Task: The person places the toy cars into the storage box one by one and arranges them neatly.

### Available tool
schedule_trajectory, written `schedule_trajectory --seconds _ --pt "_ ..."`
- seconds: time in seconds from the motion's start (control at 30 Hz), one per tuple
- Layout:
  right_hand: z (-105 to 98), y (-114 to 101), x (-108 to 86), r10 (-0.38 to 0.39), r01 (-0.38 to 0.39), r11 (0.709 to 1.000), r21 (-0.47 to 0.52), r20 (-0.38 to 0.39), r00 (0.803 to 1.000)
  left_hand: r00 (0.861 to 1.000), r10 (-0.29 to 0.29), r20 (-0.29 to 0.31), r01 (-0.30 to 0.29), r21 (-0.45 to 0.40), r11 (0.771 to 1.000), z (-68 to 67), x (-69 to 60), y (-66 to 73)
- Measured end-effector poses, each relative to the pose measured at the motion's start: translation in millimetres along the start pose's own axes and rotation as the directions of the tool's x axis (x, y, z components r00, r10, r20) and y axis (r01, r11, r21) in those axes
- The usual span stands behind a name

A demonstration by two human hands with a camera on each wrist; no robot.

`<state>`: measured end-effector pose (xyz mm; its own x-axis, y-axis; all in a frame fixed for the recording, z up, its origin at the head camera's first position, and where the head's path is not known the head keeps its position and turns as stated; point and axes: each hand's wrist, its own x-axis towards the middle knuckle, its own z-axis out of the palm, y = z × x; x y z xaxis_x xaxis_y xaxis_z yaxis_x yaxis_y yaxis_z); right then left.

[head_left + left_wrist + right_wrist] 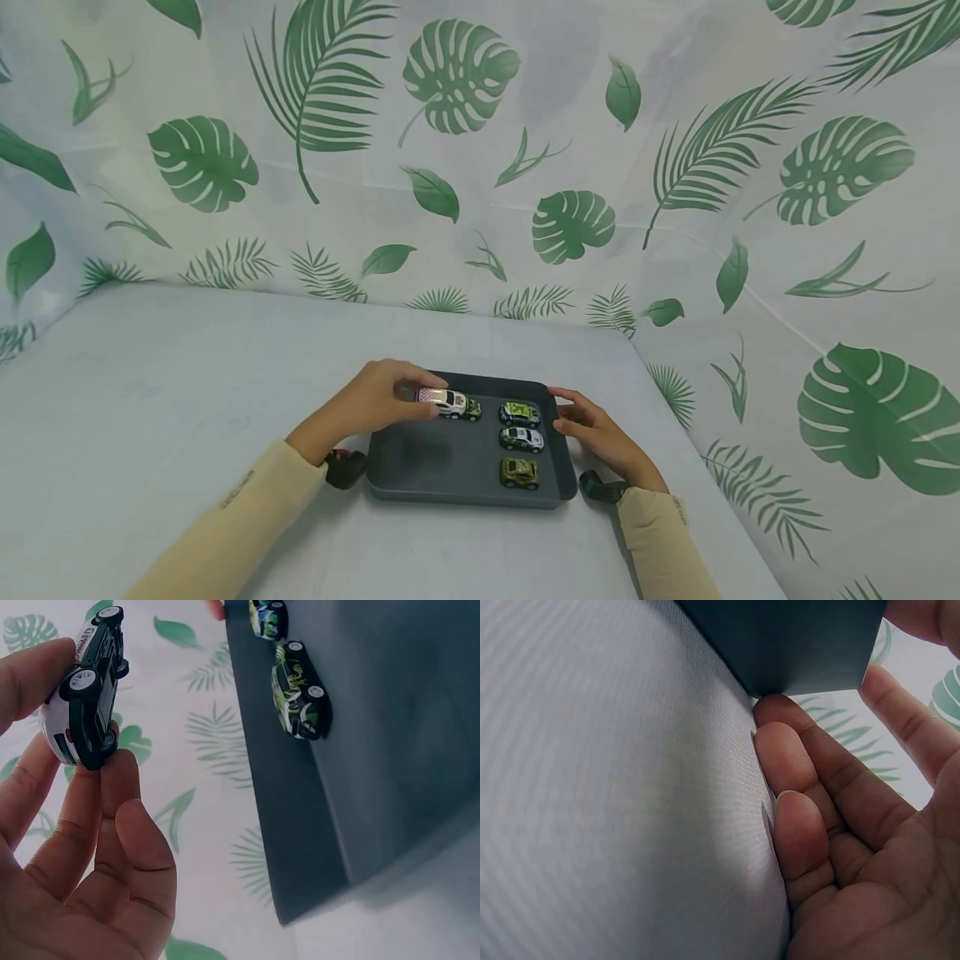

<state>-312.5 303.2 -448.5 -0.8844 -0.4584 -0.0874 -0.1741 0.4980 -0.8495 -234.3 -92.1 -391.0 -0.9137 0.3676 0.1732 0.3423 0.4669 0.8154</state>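
My left hand (375, 398) pinches a white toy car (442, 402) with a pinkish checked rear between thumb and fingers, over the tray's far left part. In the left wrist view, that car's dark underside and wheels face the camera. Close by it in the head view, a camouflage toy car (472, 408) stands in the dark grey tray (450, 471), partly hidden. At the tray's right wall, my right hand (600, 433) grips the rim with thumb and fingers. In the right wrist view, its lower fingers (802, 832) rest along the white surface beside the tray.
Down the tray's right side stand a green-yellow toy car (520, 413), a white and dark toy car (521, 439) and a camouflage toy car (519, 472). Leaf-printed cloth (450, 167) rises behind and to the right of the white tabletop (187, 375).
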Motion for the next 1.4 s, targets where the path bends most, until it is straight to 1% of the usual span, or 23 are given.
schedule_trajectory --seconds 0.27,0.4,0.6,0.77,0.97,1.1,1.3,1.4 --pt "-0.5 1.7 -1.0 0.002 -0.002 1.0 -0.001 -0.001 1.0 1.0 0.011 -0.018 -0.011 -0.004 1.0 7.4 12.0 -1.8" --pt "-0.6 2.2 -1.4 -0.01 0.01 1.0 0.006 0.003 1.0 1.0 0.018 -0.021 -0.018 0.003 1.0 11.3 16.1 -1.6" --pt "-0.7 2.5 -1.5 -0.018 0.018 1.0 0.024 0.01 1.0 1.0 0.013 -0.028 -0.012 0.026 1.0 16.7 22.7 -3.3" --pt "-1.1 2.9 -0.9 -0.016 0.016 1.0 0.018 0.007 1.0 1.0 0.003 -0.029 -0.001 0.039 0.999 23.7 28.6 -5.0" --pt "-1.2 3.3 -0.2 -0.018 0.018 1.0 0.018 0.011 1.0 1.0 -0.029 -0.012 0.029 0.076 0.997 31.0 33.9 -6.0" --pt "-1.2 3.2 0.5 -0.009 0.009 1.0 0.022 0.015 1.0 0.998 -0.057 0.002 0.057 0.071 0.996 36.3 37.1 -8.1" --pt "-1.9 3.2 1.0 -0.003 0.002 1.0 0.027 0.017 1.0 0.994 -0.11 -0.009 0.11 0.083 0.99 43.2 39.2 -7.7" --pt "-1.9 3.1 0.9 -0.001 0.001 1.0 0.025 0.017 1.0 0.99 -0.136 -0.025 0.138 0.114 0.984 46.5 39.3 -5.5"
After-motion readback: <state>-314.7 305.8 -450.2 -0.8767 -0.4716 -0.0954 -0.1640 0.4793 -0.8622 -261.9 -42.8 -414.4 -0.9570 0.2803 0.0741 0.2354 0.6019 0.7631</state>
